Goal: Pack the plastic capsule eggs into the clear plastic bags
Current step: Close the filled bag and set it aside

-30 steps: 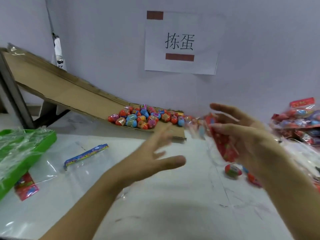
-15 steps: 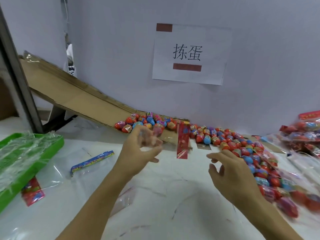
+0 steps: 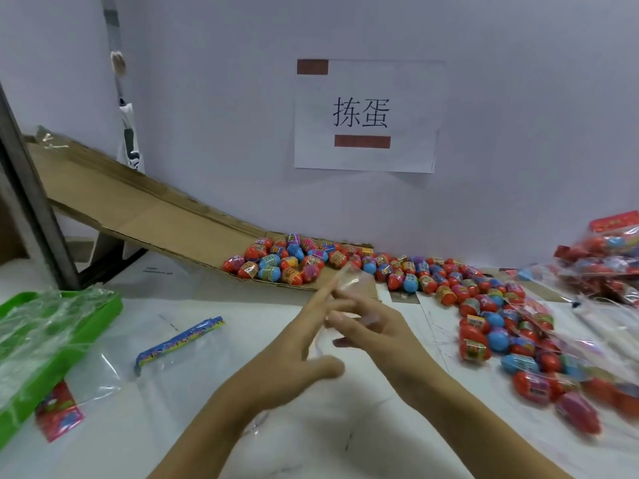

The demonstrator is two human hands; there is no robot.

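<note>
1. We see both bare hands meet over the middle of the white table [image 3: 193, 426], holding a crumpled piece of clear plastic film [image 3: 352, 280] between them.
2. The left hand [image 3: 301, 354] has its fingers stretched out straight, pointing far and right, with the film lying along the fingertips; the thumb sticks out to the right.
3. The right hand [image 3: 373, 326] curls its fingers around the near part of the film; blur hides exactly how tightly.
4. The red and blue plastic capsule eggs [image 3: 449, 281] lie loose in a band from the foot of the brown cardboard ramp [image 3: 145, 212] across to the near right.
5. A flat clear plastic bag with a blue printed header [image 3: 179, 340] lies on the table to the left, apart from the hands.
6. A green plastic tray [image 3: 107, 305] sits at the left edge; filled bags of eggs [image 3: 608, 257] pile up far right.
</note>
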